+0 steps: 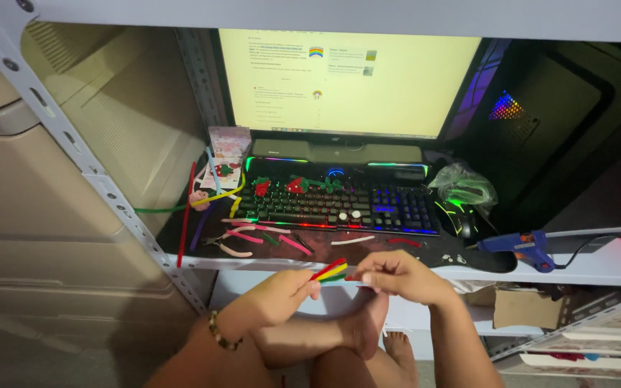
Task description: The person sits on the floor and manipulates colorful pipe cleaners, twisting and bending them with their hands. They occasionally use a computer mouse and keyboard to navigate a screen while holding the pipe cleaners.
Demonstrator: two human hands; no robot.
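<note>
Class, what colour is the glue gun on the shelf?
Blue glue gun, with an orange tip, seen in the head view.

Loose pipe cleaners (267,237) and pliers (226,246) are cluttering the shelf edge (253,263) before the lit keyboard (339,205). A blue glue gun (522,248) is blocking the right end. Open air is lying below the shelf, above the knees (325,345).

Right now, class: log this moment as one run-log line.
left hand: pinching pipe cleaners | right hand: gripping other end | nearby: keyboard, glue gun
</note>
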